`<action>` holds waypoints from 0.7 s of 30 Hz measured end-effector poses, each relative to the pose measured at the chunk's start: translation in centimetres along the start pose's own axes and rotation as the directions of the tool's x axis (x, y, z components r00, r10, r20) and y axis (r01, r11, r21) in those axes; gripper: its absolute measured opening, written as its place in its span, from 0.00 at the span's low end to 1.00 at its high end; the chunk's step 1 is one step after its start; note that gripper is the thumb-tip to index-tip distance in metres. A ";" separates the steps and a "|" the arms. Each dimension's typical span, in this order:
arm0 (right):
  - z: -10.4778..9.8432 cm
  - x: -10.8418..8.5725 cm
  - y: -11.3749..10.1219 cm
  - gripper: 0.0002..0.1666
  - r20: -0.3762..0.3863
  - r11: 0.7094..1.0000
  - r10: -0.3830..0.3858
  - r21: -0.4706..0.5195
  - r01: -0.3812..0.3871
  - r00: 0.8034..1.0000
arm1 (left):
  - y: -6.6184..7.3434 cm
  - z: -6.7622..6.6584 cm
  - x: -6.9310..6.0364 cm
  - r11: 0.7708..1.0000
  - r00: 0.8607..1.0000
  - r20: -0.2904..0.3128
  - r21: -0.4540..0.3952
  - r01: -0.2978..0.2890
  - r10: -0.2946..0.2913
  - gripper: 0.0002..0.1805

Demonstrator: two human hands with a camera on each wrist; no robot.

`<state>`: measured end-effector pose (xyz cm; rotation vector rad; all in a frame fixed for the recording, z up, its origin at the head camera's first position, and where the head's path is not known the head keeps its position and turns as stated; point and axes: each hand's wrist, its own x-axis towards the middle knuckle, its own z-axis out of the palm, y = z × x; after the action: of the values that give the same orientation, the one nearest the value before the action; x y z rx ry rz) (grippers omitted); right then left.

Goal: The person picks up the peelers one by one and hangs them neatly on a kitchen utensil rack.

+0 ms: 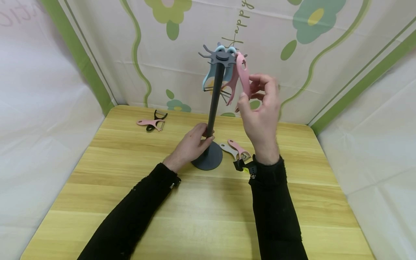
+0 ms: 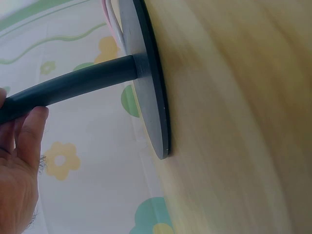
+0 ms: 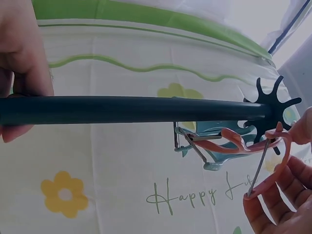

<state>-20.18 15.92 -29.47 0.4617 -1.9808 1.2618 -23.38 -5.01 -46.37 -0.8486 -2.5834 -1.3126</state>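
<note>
Pink peeler (image 1: pixel 243 74) is pinched by the fingers of the right hand (image 1: pixel 261 104) beside the top of the dark stand (image 1: pixel 216 97); whether it hangs there, I cannot tell. The left hand (image 1: pixel 190 144) grips this stand low, its fingers partly hidden, and blue peelers (image 1: pixel 211 72) are partly covered.

I make out a smooth, matt stand (image 1: pixel 215 101), metal or plastic I can't tell from here. The held peeler (image 1: pixel 244 77) looks like smooth plastic, faintly glossy, with a metal blade (image 3: pixel 259 168). Near the far left corner of the surface (image 1: pixel 201 224), the black peeler (image 1: pixel 150 128) looks like plastic too. The surface itself shows smooth wood grain with a soft sheen; beyond its far edge I see a backdrop (image 1: pixel 182 79) of creased cloth, matt like the sleeves (image 1: pixel 273 206).
</note>
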 end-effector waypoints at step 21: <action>1.2 -1.0 0.4 0.32 0.060 0.989 0.050 0.136 -0.057 0.997 | 0.0 0.0 0.1 1.000 1.000 0.003 0.018 0.002 -0.002 0.16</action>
<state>-20.28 15.01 -30.75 0.5191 -1.9719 1.4401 -23.45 -4.99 -46.30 -0.8465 -2.5948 -1.2875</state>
